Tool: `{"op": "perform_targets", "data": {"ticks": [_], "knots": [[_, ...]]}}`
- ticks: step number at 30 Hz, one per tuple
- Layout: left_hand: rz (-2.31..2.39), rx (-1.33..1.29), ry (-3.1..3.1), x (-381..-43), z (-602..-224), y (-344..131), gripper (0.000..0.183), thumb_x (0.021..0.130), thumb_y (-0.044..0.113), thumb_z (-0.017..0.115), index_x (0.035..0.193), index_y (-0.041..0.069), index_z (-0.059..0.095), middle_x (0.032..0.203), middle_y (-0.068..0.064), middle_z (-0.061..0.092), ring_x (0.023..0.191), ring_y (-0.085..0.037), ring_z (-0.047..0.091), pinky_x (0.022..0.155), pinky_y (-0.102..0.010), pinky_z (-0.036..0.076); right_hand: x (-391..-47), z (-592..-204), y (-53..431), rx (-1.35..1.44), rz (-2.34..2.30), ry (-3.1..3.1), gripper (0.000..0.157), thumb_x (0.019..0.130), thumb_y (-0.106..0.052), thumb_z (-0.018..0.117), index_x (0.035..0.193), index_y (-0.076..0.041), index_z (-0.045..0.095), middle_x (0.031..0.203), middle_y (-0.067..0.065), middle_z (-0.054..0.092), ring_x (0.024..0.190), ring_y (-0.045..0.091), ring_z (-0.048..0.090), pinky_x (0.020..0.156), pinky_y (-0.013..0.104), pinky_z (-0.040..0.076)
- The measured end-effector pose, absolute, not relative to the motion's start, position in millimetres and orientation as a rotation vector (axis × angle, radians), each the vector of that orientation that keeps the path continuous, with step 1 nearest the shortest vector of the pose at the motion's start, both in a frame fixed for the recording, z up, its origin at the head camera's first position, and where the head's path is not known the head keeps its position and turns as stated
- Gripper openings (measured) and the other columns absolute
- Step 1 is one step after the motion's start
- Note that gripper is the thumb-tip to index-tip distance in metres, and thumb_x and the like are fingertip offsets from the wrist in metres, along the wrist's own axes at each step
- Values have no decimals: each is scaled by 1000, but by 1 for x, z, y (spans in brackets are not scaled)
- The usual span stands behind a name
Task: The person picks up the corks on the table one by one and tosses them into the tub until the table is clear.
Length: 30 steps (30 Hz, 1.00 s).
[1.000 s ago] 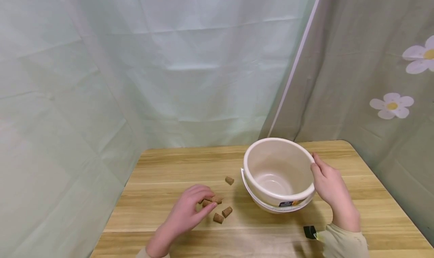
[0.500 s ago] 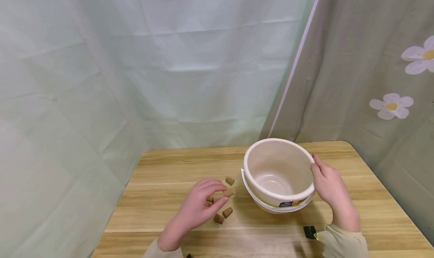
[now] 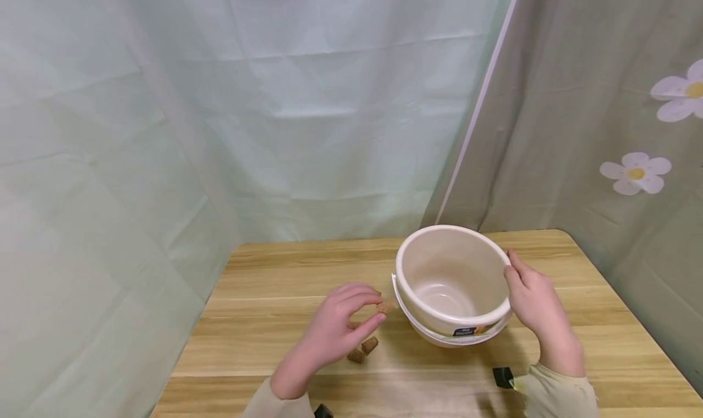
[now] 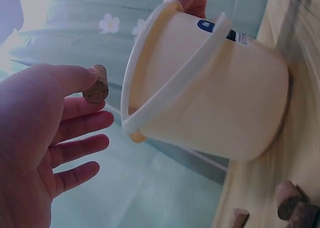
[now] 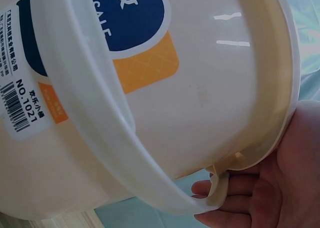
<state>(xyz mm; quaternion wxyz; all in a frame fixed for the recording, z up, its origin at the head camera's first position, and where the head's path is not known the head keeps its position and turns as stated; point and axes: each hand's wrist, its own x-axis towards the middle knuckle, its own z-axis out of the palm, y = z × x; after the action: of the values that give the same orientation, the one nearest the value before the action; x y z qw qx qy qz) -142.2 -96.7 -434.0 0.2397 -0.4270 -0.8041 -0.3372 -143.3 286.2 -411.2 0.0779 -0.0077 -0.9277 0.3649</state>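
Note:
My left hand [image 3: 340, 326] pinches a cork [image 4: 96, 85] between thumb and index finger, its other fingers spread loosely. The cork is just left of a cream plastic bucket [image 3: 450, 265], near the rim in the head view. The right hand [image 3: 535, 299] grips the bucket's right edge, thumb at the rim and fingers outside near the handle mount. The bucket tilts toward me, nothing inside it in the head view. Its white handle [image 5: 95, 97] hangs down across the labelled front. Two corks [image 3: 370, 345] lie on the table below my left hand, which partly hides others.
The wooden table [image 3: 263, 277] reaches back to pale green hanging sheets [image 3: 329, 131]. A grey-green curtain with white flowers [image 3: 636, 174] hangs to the right. A small black object [image 3: 502, 377] shows beside the right sleeve.
My left hand has picked a cork from the group and carried it rightward and slightly away, toward the bucket. The right hand and the bucket have stayed in place.

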Motion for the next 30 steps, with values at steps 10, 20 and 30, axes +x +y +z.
{"op": "perform_targets", "data": {"ticks": [10, 20, 30], "knots": [[-931, -1205, -2135, -146, -424, -77, 20, 96, 19, 81, 114, 10, 79, 114, -3, 78, 113, -21, 71, 103, -39, 56, -143, -412, 288, -8, 1096, -2782, 66, 117, -40, 27, 162, 8, 32, 161, 34, 36, 146, 59, 37, 114, 75, 32], [-983, -1215, -2083, -148, -415, -64, 20, 92, 14, 84, 110, 9, 79, 113, -5, 78, 113, -21, 72, 102, -38, 56, -143, -411, 286, -8, 1110, -2782, 67, 117, -42, 26, 163, 7, 31, 162, 33, 35, 147, 58, 36, 115, 75, 32], [-996, -1208, -2085, -149, -411, -55, 21, 92, 13, 85, 112, 9, 79, 114, -4, 78, 113, -20, 71, 105, -37, 54, -144, -411, 287, -11, 1108, -2791, 68, 117, -42, 25, 163, 7, 31, 163, 33, 34, 147, 59, 35, 114, 75, 31]]}}
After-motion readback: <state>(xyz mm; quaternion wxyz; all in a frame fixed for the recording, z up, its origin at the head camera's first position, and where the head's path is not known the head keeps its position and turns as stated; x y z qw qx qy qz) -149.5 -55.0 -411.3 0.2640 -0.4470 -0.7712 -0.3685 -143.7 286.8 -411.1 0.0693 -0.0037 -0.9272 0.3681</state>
